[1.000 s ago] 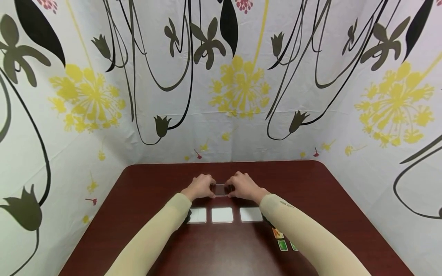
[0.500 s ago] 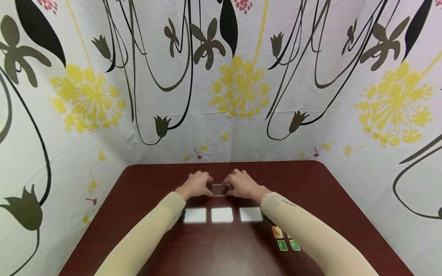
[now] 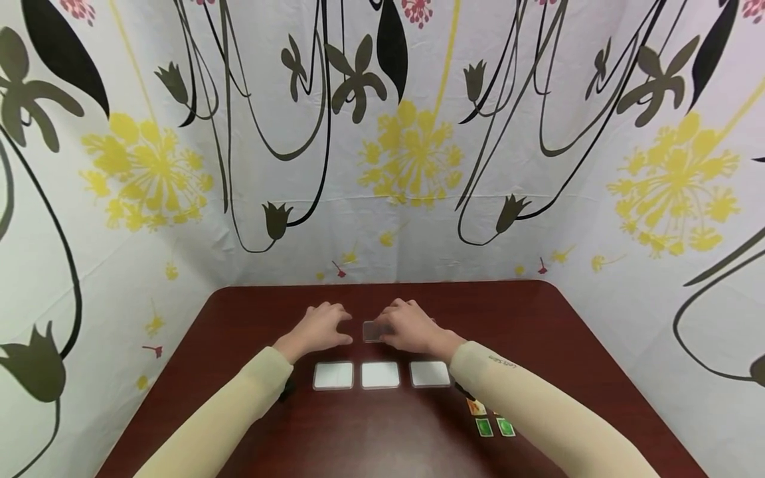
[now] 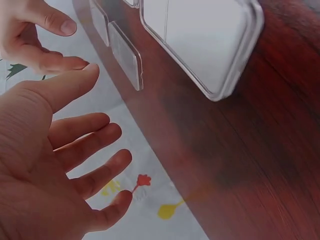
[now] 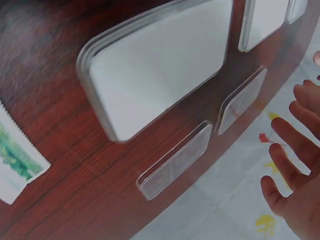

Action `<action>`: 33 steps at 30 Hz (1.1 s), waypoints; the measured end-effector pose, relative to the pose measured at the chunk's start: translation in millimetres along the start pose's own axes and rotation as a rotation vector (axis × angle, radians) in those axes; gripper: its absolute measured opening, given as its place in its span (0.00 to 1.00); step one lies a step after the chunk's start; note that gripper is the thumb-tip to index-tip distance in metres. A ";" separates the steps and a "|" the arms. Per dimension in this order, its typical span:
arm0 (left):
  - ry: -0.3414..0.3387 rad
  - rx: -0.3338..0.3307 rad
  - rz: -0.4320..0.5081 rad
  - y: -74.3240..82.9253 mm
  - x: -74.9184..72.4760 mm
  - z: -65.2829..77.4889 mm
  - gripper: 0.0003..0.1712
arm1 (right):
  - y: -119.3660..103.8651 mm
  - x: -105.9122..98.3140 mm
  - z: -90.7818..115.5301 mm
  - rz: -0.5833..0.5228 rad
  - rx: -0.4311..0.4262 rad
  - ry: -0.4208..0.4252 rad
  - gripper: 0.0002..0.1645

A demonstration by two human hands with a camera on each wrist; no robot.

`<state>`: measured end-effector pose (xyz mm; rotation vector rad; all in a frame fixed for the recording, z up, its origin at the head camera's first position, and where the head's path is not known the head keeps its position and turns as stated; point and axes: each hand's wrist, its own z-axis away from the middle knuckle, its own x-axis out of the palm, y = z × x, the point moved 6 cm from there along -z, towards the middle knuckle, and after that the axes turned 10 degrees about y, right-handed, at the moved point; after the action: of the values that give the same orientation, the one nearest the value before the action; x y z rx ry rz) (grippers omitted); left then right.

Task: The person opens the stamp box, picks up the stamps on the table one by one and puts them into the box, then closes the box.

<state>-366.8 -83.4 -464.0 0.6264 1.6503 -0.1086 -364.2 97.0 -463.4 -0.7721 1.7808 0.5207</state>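
Clear rectangular plastic cases lie near your empty, loosely spread left hand and right hand; right wrist view shows two, head view plainly one between.

Bench below the fingers: dark red-brown wood or wood-look, visible grain, smooth, semi-gloss with a soft sheen on the wearer's side of them. Clear cases nearest the right fingers: look like hard transparent plastic, smooth, shiny at the edges. White-faced cases on the wearer's side of the fingers: clear glossy plastic rims, smooth pale faces, paper or plastic can't tell. Stamps to the right and wearer's side of the right fingers: printed paper, toothed edges. Sleeves behind the fingers: matt cream cloth. Backdrop beyond the fingers: printed cloth, matt, lightly creased.
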 end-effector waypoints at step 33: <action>-0.025 0.063 0.056 -17.9 11.1 77.5 0.32 | -83.3 28.7 4.5 -0.073 -0.108 0.014 0.20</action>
<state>-306.6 -127.0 -494.3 0.7166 1.6091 -0.1276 -307.4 35.1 -490.3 -0.9144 1.7413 0.5675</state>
